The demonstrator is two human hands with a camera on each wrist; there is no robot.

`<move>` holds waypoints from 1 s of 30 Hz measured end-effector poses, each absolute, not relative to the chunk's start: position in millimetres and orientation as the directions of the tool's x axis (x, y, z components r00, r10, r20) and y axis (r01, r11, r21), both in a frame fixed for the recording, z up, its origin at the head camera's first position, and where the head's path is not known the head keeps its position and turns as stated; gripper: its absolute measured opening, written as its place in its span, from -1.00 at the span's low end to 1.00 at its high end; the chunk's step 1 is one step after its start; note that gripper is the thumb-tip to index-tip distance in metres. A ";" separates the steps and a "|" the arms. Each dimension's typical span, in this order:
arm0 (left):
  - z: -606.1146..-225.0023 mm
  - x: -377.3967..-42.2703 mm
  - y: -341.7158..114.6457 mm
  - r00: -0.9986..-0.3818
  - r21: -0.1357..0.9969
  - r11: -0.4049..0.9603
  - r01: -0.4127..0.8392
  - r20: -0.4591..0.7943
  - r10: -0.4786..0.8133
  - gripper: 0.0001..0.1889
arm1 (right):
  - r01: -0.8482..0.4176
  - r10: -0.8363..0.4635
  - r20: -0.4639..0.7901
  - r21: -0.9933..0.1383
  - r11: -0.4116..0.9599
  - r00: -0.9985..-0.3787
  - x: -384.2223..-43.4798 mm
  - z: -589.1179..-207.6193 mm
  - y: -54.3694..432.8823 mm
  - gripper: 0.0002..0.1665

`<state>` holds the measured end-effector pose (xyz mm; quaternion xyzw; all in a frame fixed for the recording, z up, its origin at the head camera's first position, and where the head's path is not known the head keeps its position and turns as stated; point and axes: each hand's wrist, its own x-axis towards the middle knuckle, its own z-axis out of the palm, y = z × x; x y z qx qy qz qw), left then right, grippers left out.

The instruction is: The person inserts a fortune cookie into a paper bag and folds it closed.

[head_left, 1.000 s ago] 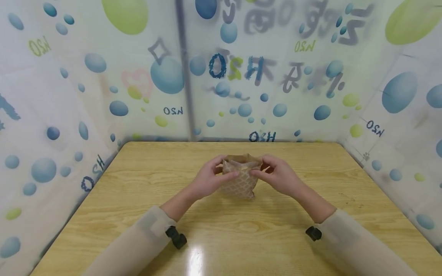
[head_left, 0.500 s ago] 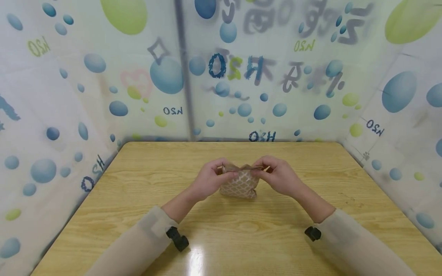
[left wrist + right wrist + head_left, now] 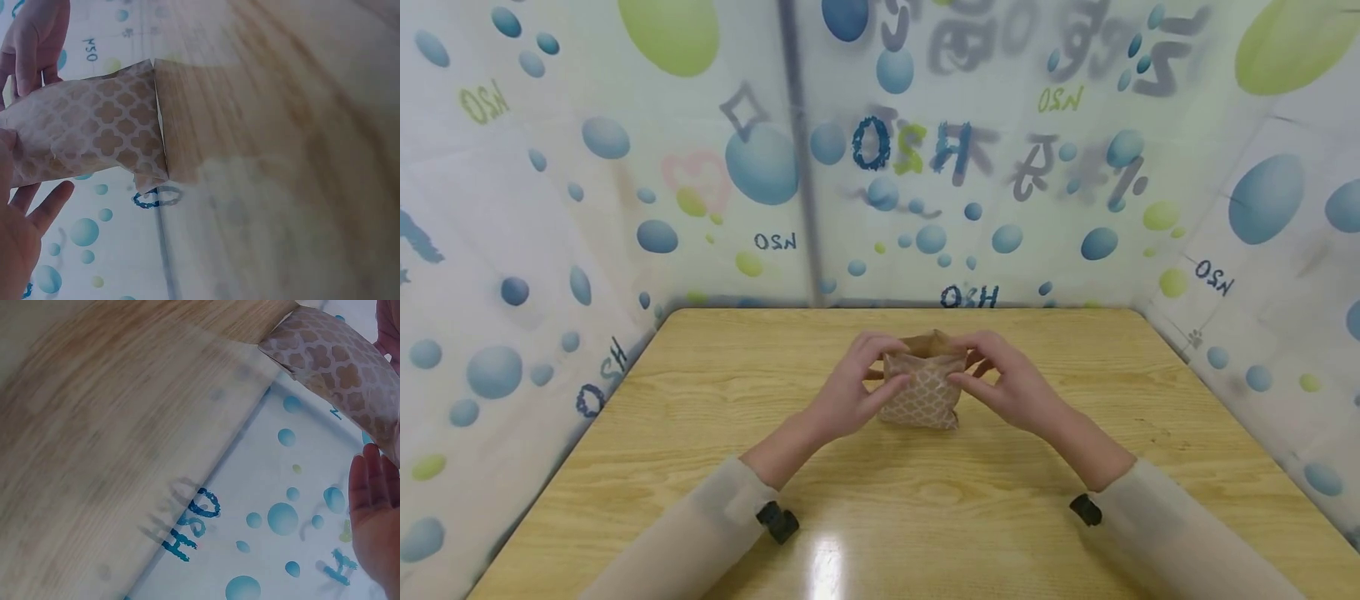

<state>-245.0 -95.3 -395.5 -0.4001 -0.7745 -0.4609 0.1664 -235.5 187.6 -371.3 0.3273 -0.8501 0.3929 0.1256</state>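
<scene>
A small brown paper bag (image 3: 922, 396) with a white lattice print stands upright on the wooden table, its mouth gaping at the top. My left hand (image 3: 850, 387) pinches the left side of the rim, thumb on the front face and index finger over the top edge. On the opposite side my right hand (image 3: 1011, 387) holds the rim likewise, thumb at the front. The left wrist view has the bag (image 3: 106, 125) with its base on the table and both hands at its upper end. In the right wrist view the bag (image 3: 344, 369) shows at upper right. Its contents are hidden.
The wooden table (image 3: 955, 517) spreads around the bag on all sides. Behind and beside it hang pale curtains (image 3: 925, 200) printed with blue and green dots. Dark wrist devices (image 3: 778, 522) sit at the light sleeves (image 3: 692, 533).
Half a second ago the bag's mouth was drawn nearly flat; now it gapes again, as it did a second ago. The left fingers have risen slightly over the rim. The bag stays in place.
</scene>
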 end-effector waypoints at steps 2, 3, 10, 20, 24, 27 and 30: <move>-394.9 -244.8 -95.5 -0.621 0.576 0.255 0.776 0.628 0.470 -0.65 | -0.667 -0.469 0.475 -0.565 0.486 -0.744 -234.5 -370.5 186.8 -0.59; -394.8 -244.8 -95.4 -0.622 0.579 0.255 0.775 0.626 0.471 -0.66 | -0.668 -0.473 0.474 -0.559 0.490 -0.743 -234.2 -370.0 186.6 -0.62; -395.4 -244.5 -95.5 -0.603 0.554 0.257 0.792 0.644 0.471 -0.70 | -0.669 -0.485 0.463 -0.551 0.498 -0.742 -233.9 -371.2 185.3 -0.69; -393.6 -244.0 -95.9 -0.619 0.550 0.298 0.781 0.615 0.487 -0.82 | -0.673 -0.509 0.443 -0.535 0.510 -0.738 -232.9 -372.3 182.0 -0.75; -394.7 -244.6 -95.2 -0.648 0.581 0.302 0.756 0.595 0.475 -0.93 | -0.680 -0.519 0.442 -0.520 0.516 -0.732 -231.6 -372.6 179.9 -0.78; -395.6 -244.4 -93.6 -0.670 0.625 0.267 0.734 0.600 0.437 -0.96 | -0.662 -0.498 0.438 -0.544 0.515 -0.748 -232.1 -373.4 180.2 -0.63; -395.7 -243.4 -91.9 -0.691 0.662 0.229 0.713 0.612 0.384 -0.96 | -0.599 -0.444 0.408 -0.617 0.510 -0.798 -234.6 -374.0 180.9 -0.32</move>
